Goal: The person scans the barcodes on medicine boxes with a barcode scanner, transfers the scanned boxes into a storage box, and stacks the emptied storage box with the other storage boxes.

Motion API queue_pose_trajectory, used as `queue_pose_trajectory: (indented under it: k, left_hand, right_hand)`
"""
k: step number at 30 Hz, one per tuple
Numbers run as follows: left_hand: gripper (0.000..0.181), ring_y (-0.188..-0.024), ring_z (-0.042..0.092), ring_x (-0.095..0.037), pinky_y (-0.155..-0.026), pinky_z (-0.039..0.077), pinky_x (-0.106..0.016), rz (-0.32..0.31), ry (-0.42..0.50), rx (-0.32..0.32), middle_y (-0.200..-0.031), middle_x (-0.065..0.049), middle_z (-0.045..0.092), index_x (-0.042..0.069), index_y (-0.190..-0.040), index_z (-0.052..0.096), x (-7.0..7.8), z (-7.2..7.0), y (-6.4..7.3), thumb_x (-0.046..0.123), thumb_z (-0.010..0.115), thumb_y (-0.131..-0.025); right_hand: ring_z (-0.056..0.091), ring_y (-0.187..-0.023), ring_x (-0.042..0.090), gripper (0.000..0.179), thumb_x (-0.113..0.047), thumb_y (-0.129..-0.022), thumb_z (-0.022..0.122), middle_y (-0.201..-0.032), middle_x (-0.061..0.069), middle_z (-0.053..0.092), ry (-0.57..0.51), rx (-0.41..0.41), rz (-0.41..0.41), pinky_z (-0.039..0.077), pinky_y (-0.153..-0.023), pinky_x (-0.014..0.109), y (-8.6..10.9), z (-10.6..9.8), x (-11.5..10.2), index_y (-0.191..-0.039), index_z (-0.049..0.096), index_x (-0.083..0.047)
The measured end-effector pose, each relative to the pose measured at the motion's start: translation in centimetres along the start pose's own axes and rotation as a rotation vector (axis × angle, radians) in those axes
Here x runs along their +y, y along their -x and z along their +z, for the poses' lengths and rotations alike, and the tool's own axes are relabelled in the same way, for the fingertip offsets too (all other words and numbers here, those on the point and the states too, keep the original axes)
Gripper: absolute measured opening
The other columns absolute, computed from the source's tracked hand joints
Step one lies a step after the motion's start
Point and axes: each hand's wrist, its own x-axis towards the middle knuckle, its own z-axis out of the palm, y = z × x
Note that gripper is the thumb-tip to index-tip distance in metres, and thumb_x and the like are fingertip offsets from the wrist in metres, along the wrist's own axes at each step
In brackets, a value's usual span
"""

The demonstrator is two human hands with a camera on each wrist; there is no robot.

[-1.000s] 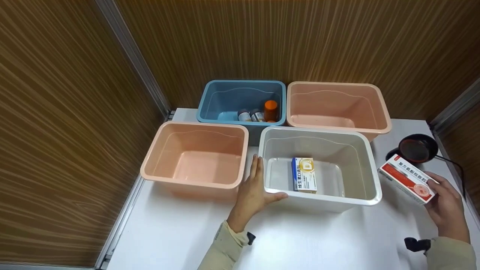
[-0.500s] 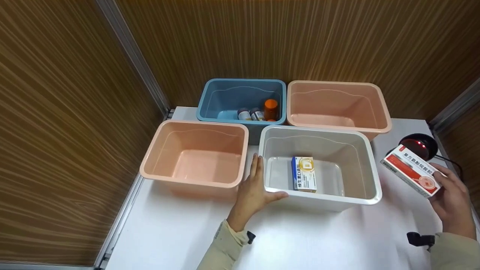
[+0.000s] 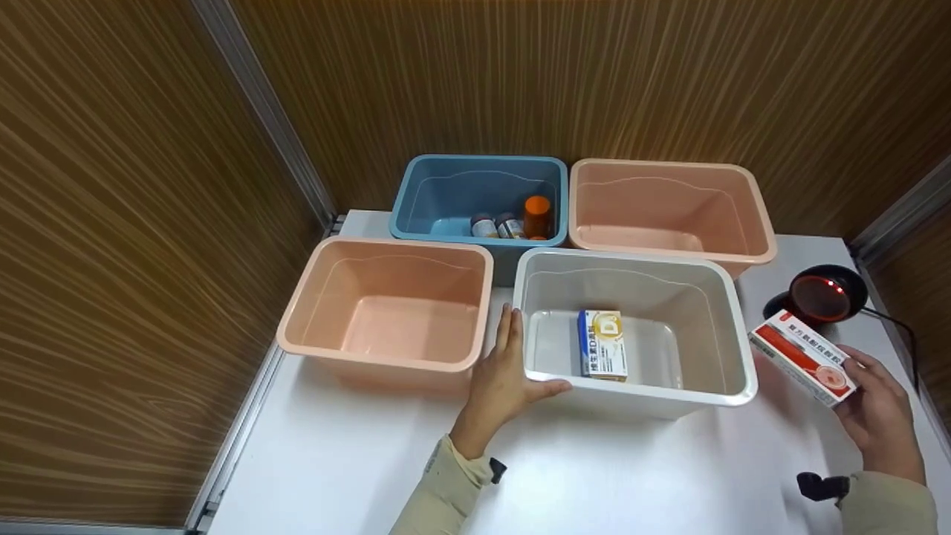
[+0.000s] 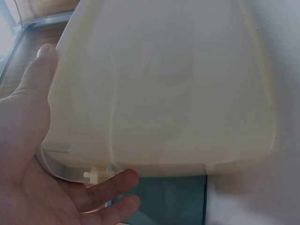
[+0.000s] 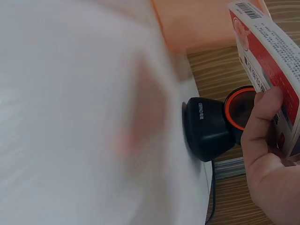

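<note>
My right hand (image 3: 880, 412) pinches a red and white medicine box (image 3: 805, 358) by its right end, in front of a black scanner (image 3: 821, 295) whose face shows red lights. The same box (image 5: 272, 61) and scanner (image 5: 211, 126) appear in the right wrist view. Against the near left corner of the white bin (image 3: 732, 400) rests my left hand (image 3: 499, 390), thumb along the front and straight fingers at the side. In that bin lies a blue, white and yellow vitamin D box (image 3: 605, 345). The left wrist view shows the bin's outer wall (image 4: 154, 89) beside the fingers.
A pink bin (image 3: 383, 364) stands left of the white one. Behind are a blue bin (image 3: 475, 162), holding small bottles (image 3: 536, 215), and another pink bin (image 3: 661, 165). The scanner's cable (image 3: 910, 342) runs along the right table edge. Wood-patterned panels surround the white table (image 3: 312, 461).
The medicine box rose towards the scanner, then came back down and slightly left with my right hand. The scanner's red lights came on. My left hand stayed still.
</note>
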Motion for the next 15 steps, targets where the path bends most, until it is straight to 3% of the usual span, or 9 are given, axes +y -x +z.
queue_pose_trajectory:
  k: [6,15]
  left_hand:
    - [0.135,-0.118,0.048,-0.026,-0.088,0.045,-0.041,-0.007,-0.009,-0.002,-0.158,0.001,-0.005,0.02,-0.153,-0.001,0.04,-0.03,-0.04,0.086,0.057,-0.052]
    - [0.135,-0.116,0.049,-0.026,-0.086,0.046,-0.042,-0.003,-0.01,0.004,-0.158,-0.001,-0.002,0.02,-0.153,-0.001,-0.01,0.09,-0.04,0.088,0.055,-0.051]
  right_hand:
    - [0.062,-0.094,0.014,0.035,-0.015,-0.094,0.059,-0.11,-0.005,0.06,0.06,0.051,0.038,0.052,-0.079,0.035,0.28,-0.37,0.21,-0.128,0.06,-0.021]
    - [0.063,-0.093,0.014,0.038,-0.014,-0.091,0.063,-0.111,-0.004,0.06,0.062,0.079,-0.028,0.053,-0.076,0.034,0.25,0.25,-0.58,-0.128,0.059,-0.02]
